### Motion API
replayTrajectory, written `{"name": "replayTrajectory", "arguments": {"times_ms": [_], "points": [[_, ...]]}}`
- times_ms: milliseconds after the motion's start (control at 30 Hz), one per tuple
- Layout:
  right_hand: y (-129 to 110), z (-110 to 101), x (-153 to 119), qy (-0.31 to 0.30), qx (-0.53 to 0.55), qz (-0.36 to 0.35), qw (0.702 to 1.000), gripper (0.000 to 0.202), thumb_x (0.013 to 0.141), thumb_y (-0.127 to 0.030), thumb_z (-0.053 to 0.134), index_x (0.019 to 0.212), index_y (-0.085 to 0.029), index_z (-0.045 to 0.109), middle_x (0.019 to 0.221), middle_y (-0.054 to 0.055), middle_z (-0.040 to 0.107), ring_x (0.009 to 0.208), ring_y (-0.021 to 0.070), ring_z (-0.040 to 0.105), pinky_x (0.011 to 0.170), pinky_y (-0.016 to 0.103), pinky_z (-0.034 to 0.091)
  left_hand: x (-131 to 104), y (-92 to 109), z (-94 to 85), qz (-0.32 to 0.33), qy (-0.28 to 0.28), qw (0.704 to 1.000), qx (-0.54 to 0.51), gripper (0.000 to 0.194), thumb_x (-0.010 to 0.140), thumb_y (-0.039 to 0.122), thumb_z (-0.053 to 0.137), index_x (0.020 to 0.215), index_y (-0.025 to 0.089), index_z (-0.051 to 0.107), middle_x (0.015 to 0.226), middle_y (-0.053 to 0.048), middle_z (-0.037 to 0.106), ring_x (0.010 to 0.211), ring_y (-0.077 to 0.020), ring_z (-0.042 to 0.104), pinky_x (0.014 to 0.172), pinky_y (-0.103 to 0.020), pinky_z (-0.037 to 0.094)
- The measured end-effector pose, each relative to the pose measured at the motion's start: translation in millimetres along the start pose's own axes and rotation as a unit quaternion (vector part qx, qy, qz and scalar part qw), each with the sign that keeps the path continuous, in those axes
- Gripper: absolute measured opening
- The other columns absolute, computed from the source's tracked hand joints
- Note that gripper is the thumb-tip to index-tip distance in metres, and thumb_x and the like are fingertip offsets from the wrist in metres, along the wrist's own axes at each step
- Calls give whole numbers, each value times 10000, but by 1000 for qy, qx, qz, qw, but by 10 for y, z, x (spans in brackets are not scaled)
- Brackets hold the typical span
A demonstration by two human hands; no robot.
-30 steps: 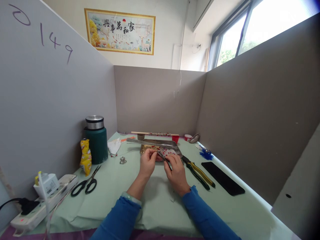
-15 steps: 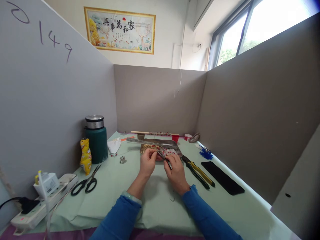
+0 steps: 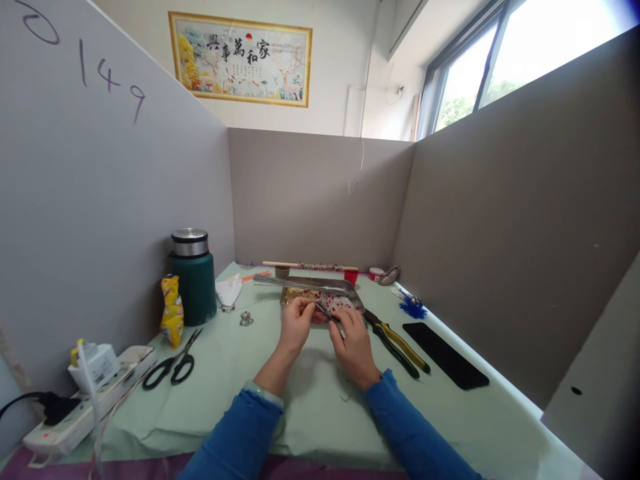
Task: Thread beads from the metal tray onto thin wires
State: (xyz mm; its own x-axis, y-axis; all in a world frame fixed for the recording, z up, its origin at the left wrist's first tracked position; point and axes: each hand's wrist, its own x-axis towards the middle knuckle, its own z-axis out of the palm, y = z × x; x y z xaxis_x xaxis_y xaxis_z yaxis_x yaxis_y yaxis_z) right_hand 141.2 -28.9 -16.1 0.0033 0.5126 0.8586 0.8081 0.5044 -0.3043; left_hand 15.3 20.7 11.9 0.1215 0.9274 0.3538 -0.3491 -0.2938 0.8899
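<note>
My right hand (image 3: 353,340) is closed around slim dark metal tweezers (image 3: 324,310), their tip pointing left and away from me. Close by, my left hand (image 3: 296,325) pinches at that tip; whatever lies between its fingers is too small to make out. Both hands are just in front of a metal tray (image 3: 356,299) of gold, red and clear beads (image 3: 305,293), partly hidden by my fingers. Across the tray's far side lies a bundle of thin metal wires (image 3: 280,283). Yellow-and-green-handled pliers (image 3: 397,343) rest right of my right hand.
Scissors (image 3: 175,363), a green flask (image 3: 193,287), a yellow packet (image 3: 172,312) and a power strip (image 3: 100,400) stand or lie left. A small beaded piece (image 3: 246,319) sits left of the tray. A black strip (image 3: 445,355) and blue tuft (image 3: 413,307) lie right. Partitions enclose the table.
Hardly anything differs. The view has shifted very slightly, and both hands keep their place by the tray with the tweezers still in my right hand.
</note>
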Motion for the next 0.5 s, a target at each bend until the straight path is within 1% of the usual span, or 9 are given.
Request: {"name": "replayTrajectory", "arguments": {"times_ms": [200,333,500], "points": [[-14,-4,-7,16,-45,-15,999,180,841,-191,463,992,-166,557,946,96,523,921,223,462,829,392,417,-1,-12,6,-5,4,1000,-5,186,702,299,594,754,152,494,567,-33,641,531,-169,632,561,-291,519],[-19,-1,-8,14,-61,-19,998,178,841,-187,468,992,-164,560,944,98,523,916,225,457,820,384,423,3,-14,8,-11,8,1000,-12,207,685,309,614,745,151,493,573,-34,643,522,-168,630,561,-296,522],[-17,-5,-5,8,-75,-19,997,173,845,-186,468,988,-169,564,945,94,525,921,222,454,811,371,426,8,-12,-8,-20,-4,1000,-16,238,676,334,626,745,150,493,594,-43,650,534,-176,636,558,-299,521]]}}
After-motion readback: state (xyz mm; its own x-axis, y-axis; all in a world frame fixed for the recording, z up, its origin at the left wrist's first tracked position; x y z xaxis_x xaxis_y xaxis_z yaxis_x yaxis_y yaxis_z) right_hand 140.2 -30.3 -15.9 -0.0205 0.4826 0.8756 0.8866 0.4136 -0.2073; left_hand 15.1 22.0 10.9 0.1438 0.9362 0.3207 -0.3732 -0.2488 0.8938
